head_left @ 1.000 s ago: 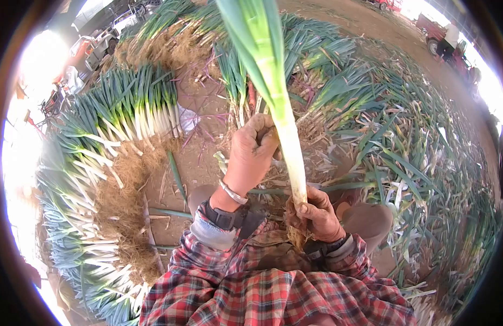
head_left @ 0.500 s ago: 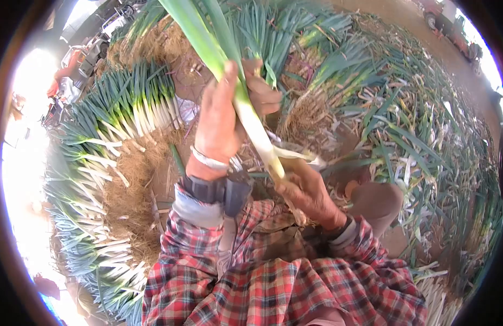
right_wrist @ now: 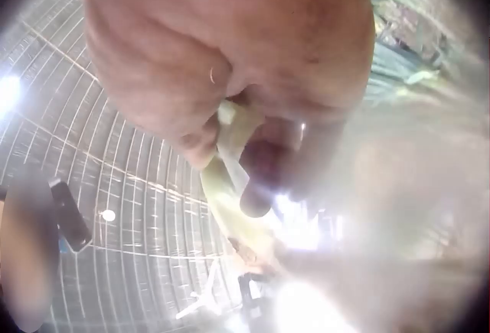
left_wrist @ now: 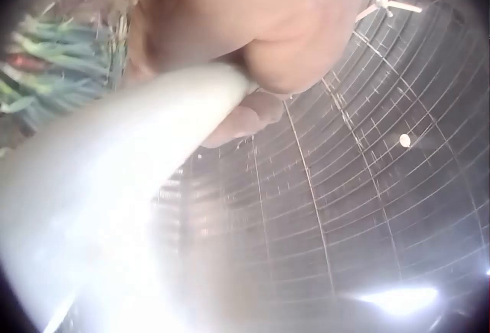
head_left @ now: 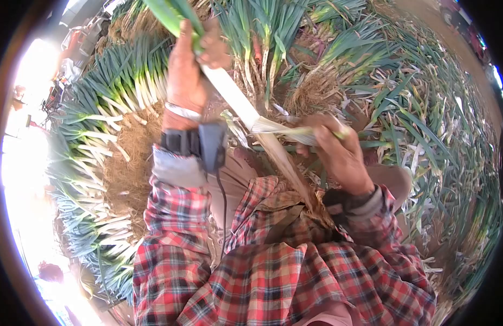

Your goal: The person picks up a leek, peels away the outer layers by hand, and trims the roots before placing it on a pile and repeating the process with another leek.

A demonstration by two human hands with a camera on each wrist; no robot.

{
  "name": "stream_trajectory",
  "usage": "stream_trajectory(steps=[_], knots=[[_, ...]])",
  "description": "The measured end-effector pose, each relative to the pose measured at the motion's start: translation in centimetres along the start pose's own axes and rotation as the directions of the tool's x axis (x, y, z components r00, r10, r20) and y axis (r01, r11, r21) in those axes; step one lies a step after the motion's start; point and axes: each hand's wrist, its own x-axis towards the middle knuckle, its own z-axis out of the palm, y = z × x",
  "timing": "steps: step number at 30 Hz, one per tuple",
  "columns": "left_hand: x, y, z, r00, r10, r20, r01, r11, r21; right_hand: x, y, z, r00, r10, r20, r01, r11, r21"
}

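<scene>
A long leek (head_left: 231, 99) slants across the head view, green leaves at top left and brownish root end low by the lap. My left hand (head_left: 187, 89) grips it where the white shank meets the green. In the left wrist view, fingers curl over the pale shank (left_wrist: 99, 157). My right hand (head_left: 342, 157) pinches a strip of outer leaf (head_left: 286, 132), which stands out sideways from the shank, still joined to it. Below that join the shank looks brown and dull; above, clean white. The right wrist view shows the strip (right_wrist: 232, 195) between thumb and fingers.
Leeks (head_left: 107, 204) lie in a curved row on the left, their roots (head_left: 126, 168) facing inward. More leeks (head_left: 262, 38) stand in a bunch ahead, near another rooted bundle (head_left: 316, 87). A broad heap of loose leaves (head_left: 425, 152) covers the right side.
My left hand has moved up and left along the leek, which now tilts left. The right hand has gone from the root end to the right, drawing an outer leaf strip away from the shank.
</scene>
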Motion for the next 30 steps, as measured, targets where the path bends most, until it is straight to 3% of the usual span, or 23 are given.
stream_trajectory(steps=[1,3,5,6,7,8,9,12,14,15,16,17,18,20,21,22,23,24,25,26,28,29,30], knots=[[0.3,1.5,-1.6,0.999,0.026,0.019,-0.025,0.999,-0.047,-1.4,0.3,-1.3,1.000,-0.026,-0.009,0.025,0.996,-0.083],[0.0,3.9,-4.0,0.988,0.113,-0.109,-0.115,0.993,-0.015,-4.7,0.3,-2.7,0.962,0.081,-0.260,-0.063,0.995,0.078],[-0.9,6.3,-7.5,0.979,0.164,-0.123,-0.169,0.985,-0.030,-7.7,0.4,-5.0,0.834,0.214,-0.508,-0.100,0.965,0.242],[-1.2,7.2,-8.4,0.955,0.197,-0.224,-0.208,0.978,-0.028,-8.2,0.3,-5.8,0.832,0.220,-0.510,-0.105,0.964,0.244],[-1.5,7.9,-9.2,0.919,0.227,-0.322,-0.248,0.969,-0.023,-8.6,0.2,-6.5,0.725,0.198,-0.659,-0.039,0.968,0.247],[-1.8,8.7,-10.0,0.919,0.226,-0.325,-0.247,0.969,-0.024,-9.0,0.2,-7.4,0.594,0.174,-0.785,0.030,0.971,0.238],[-2.2,9.4,-10.7,0.900,0.235,-0.366,-0.280,0.957,-0.074,-9.5,0.4,-9.2,0.594,0.177,-0.785,0.028,0.970,0.240],[-4.0,11.7,-13.5,0.856,0.265,-0.444,-0.337,0.937,-0.091,-13.2,1.0,-19.1,0.429,0.003,-0.903,0.122,0.991,0.061],[-5.7,12.6,-14.4,0.782,0.314,-0.538,-0.383,0.924,-0.017,-19.3,0.3,-31.4,0.290,0.026,-0.957,0.075,0.996,0.049],[-6.4,13.2,-14.4,0.734,0.346,-0.584,-0.407,0.913,0.029,-22.5,0.1,-38.4,0.248,0.074,-0.966,-0.017,0.997,0.072],[-6.8,12.8,-13.9,0.723,0.390,-0.570,-0.428,0.901,0.073,-21.2,-1.9,-37.7,0.309,-0.012,-0.951,-0.672,0.704,-0.227],[-6.8,12.5,-13.2,0.688,0.429,-0.586,-0.417,0.894,0.166,-20.0,-3.9,-36.9,0.367,-0.097,-0.925,-0.930,-0.016,-0.367],[-6.8,11.9,-12.5,0.691,0.461,-0.556,-0.424,0.882,0.204,-19.6,-3.3,-36.8,0.523,-0.195,-0.830,-0.848,-0.020,-0.530],[-5.7,10.4,-10.8,0.708,0.479,-0.518,-0.427,0.876,0.225,-13.4,-1.9,-30.5,0.646,-0.396,-0.653,-0.557,0.339,-0.758],[-5.3,9.8,-9.6,0.722,0.490,-0.489,-0.420,0.871,0.253,-7.1,-4.9,-18.1,0.636,-0.253,-0.729,-0.605,0.424,-0.674],[-4.8,9.0,-8.1,0.736,0.498,-0.459,-0.409,0.867,0.284,-4.8,-3.1,-15.1,0.733,-0.238,-0.637,-0.413,0.589,-0.695],[-4.3,7.9,-5.8,0.744,0.491,-0.454,-0.402,0.871,0.284,-2.1,-3.2,-9.2,0.850,-0.241,-0.468,-0.316,0.476,-0.821],[-3.8,6.7,-3.1,0.736,0.493,-0.465,-0.411,0.870,0.271,-0.2,-3.4,-3.8,0.904,-0.235,-0.357,-0.228,0.439,-0.869],[-3.8,5.7,-1.4,0.727,0.496,-0.475,-0.422,0.868,0.261,1.5,-2.8,-1.0,0.952,-0.266,-0.150,-0.007,0.474,-0.880],[-4.1,5.2,-0.8,0.835,0.445,-0.323,-0.400,0.895,0.198,2.8,-1.7,1.1,0.930,-0.366,0.020,0.197,0.453,-0.869],[-3.8,4.0,3.1,0.821,0.431,-0.373,-0.392,0.902,0.180,4.2,0.4,3.7,0.948,-0.318,-0.002,0.207,0.621,-0.756],[-3.7,3.7,4.4,0.801,0.419,-0.428,-0.389,0.907,0.161,4.2,0.5,4.0,0.947,-0.322,-0.004,0.208,0.619,-0.758],[-4.0,3.5,4.3,0.857,0.448,-0.257,-0.414,0.893,0.176,4.2,0.6,4.2,0.958,-0.284,-0.036,0.175,0.681,-0.711]])
